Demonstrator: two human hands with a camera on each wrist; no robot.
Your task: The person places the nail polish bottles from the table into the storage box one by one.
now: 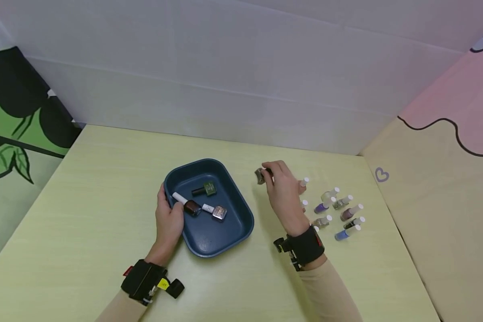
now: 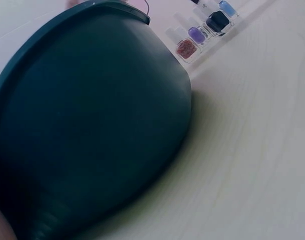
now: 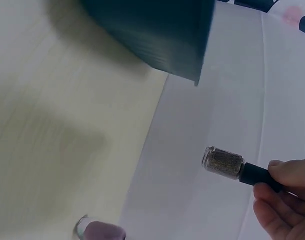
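My left hand grips the left rim of a dark blue tray, thumb over the edge. Inside the tray lie three nail polish bottles: a green bottle with a black cap, a dark brown bottle with a white cap and a glittery bottle. To the right of the tray, my right hand pinches the black cap of a glittery grey-brown nail polish bottle, held in the air with its glass end toward the tray. The left wrist view is mostly filled by the tray's outer side.
Several white-capped nail polish bottles stand on the table's right side, among them a blue bottle, a purple bottle and a mauve bottle. A pale wall borders the table's back edge, and a printed panel its right.
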